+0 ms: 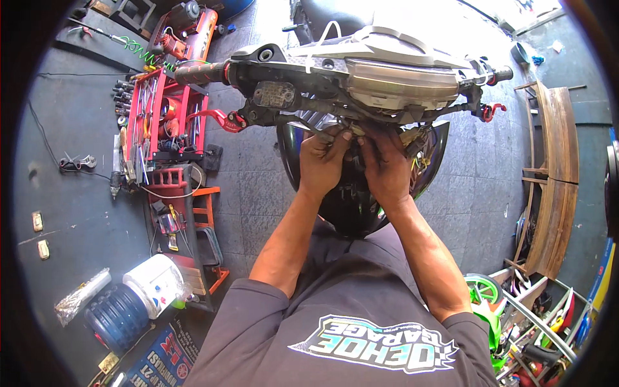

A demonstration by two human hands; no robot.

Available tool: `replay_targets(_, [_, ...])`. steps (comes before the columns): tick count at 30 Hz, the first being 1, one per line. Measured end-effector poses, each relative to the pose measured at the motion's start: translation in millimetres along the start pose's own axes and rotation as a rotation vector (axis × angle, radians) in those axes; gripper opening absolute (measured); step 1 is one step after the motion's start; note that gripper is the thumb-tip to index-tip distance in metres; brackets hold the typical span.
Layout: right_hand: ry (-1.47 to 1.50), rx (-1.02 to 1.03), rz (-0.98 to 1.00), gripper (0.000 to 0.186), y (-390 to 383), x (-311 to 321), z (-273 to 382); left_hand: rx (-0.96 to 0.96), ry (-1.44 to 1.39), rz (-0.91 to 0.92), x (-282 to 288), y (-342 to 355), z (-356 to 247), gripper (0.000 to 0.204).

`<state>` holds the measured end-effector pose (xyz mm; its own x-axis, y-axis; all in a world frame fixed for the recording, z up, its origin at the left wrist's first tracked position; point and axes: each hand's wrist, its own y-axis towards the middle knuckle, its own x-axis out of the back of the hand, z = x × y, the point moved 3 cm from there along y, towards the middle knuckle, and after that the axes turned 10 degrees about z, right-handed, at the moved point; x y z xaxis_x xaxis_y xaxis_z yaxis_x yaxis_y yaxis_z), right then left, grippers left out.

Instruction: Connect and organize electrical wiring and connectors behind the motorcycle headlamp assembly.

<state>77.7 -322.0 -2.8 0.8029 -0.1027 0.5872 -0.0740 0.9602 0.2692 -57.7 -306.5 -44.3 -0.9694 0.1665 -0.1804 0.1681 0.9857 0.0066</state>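
Observation:
A scooter's handlebar [316,90] crosses in front of me with its covers off. Its instrument cluster [403,84] has a yellowed clear lens. Beneath the cluster, my left hand [322,161] pinches with thumb and fingers at the wiring. Close beside it, my right hand [389,166] has its dark-smudged fingers closed among the same wires. What either hand holds is too small and shaded to make out. Loose wires with connectors [420,145] hang right of my right hand. Below both hands curves the glossy black front panel [361,209].
A red brake lever [219,119] and a grip [196,74] stick out left. Further left stand a red tool rack [151,116], a compressor [187,39] and a blue water jug [116,316]. A wooden bench [558,148] and a green wheel [483,289] are at right.

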Motion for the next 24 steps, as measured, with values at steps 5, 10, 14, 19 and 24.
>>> replay_targets(5, [-0.050,0.061,-0.017,0.027,6.6,-3.4,2.7,-0.187,0.032,-0.053,-3.6,4.3,6.7,0.012])
replay_targets(10, [-0.066,0.045,0.000,0.026,4.5,-2.2,1.4,-0.193,0.115,-0.033,-1.4,1.8,-0.6,0.012])
replay_targets(14, [-0.043,-0.015,-0.066,0.026,-7.9,0.9,-5.6,0.011,0.248,-0.177,-3.8,-8.3,-4.6,0.015])
replay_targets(19, [-0.162,0.033,-0.049,0.030,-37.7,23.1,-11.4,0.004,-0.074,-0.219,8.9,-23.3,12.2,0.017])
replay_targets(24, [-0.307,0.051,-0.031,0.032,-49.0,35.0,-12.5,0.161,0.128,-0.057,0.8,-13.6,2.4,0.022])
